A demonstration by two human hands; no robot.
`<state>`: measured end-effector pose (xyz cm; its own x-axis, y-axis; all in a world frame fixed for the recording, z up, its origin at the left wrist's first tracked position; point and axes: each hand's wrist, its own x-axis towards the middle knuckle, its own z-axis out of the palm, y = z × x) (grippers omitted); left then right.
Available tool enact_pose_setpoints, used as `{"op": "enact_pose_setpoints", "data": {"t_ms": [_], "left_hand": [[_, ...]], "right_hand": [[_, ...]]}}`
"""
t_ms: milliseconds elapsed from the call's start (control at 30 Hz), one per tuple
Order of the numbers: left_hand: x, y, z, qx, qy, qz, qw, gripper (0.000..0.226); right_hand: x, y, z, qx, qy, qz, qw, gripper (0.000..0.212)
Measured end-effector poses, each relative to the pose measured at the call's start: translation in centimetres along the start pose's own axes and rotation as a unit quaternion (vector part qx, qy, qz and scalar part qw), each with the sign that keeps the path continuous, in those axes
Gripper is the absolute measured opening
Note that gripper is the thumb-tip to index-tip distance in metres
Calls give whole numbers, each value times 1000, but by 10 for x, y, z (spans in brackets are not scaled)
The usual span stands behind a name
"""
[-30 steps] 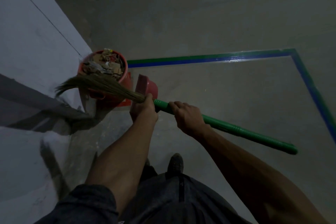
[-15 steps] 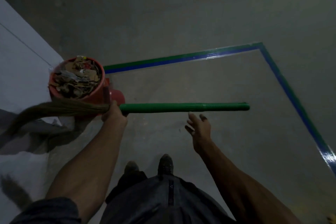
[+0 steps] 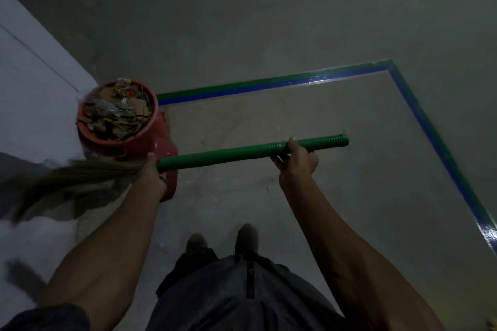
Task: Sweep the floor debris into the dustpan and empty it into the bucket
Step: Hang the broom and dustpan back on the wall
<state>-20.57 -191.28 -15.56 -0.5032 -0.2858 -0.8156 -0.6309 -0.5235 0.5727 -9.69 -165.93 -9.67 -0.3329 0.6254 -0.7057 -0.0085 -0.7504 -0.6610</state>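
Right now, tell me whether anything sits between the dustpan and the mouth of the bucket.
Nothing visible does. The red dustpan hangs in the left hand right beside the red bucket, whose open mouth shows debris piled near the rim. The broom, held in both hands, runs in front of the bucket, not over its mouth.

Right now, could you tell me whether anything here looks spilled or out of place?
Nothing has spilled. The bucket is heaped to its rim with debris, and the dustpan hangs with the broom in the left hand.
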Motion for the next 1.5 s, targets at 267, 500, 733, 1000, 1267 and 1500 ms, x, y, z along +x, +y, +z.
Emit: {"op": "enact_pose_setpoints", "data": {"t_ms": [267,500,733,1000,1267,1500], "left_hand": [[8,-12,-61,468,13,27,883,37],[-7,13,-103,702,44,149,695,55],[-6,63,-139,733,59,249,630,39],[-9,145,-156,681,52,344,645,29],[-60,195,-151,638,108,379,661,16],[-112,209,-132,596,161,317,720,14]], "right_hand": [[-15,4,31,-34,-78,-96,992,45],[-38,38,58,-175,-188,-214,943,31],[-64,89,96,-387,-358,-329,783,21],[-92,145,134,-520,-444,-330,651,27],[-122,185,177,-533,-541,-354,545,30],[-117,182,207,-520,-586,-410,467,24]]}}
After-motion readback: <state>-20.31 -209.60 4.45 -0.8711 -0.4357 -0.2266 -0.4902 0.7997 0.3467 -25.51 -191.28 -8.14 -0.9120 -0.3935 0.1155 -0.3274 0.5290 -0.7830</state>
